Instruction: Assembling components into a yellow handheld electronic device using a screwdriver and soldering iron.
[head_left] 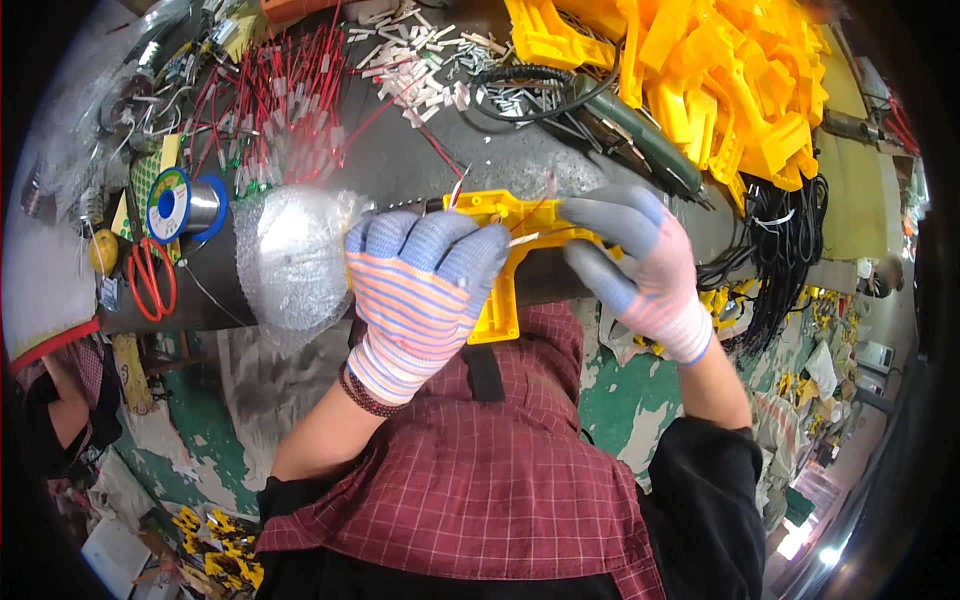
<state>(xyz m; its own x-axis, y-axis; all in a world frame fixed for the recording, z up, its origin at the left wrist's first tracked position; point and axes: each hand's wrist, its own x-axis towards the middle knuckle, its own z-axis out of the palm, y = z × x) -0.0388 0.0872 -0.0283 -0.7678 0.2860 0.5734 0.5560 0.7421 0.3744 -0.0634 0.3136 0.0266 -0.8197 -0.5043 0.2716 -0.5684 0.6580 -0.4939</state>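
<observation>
Maroon checked apron: nearest us, at the near side of the dark worktop.
Yellow pistol-shaped half-shell: we see it over the worktop's near edge, its handle toward the apron.
Left hand: gloved; we curl its fingers around the half-shell's left end, a slim white piece jutting just beside the thumb.
Right hand: gloved, fingers and thumb bent at the half-shell's right end, near a thin dark wire; we cannot tell whether they pinch it.
Left: bubble wrap beside our left hand, then solder spool, red-handled scissors.
Far left: red wires.
Far right: heaped yellow casings.
Right: black cables.
</observation>
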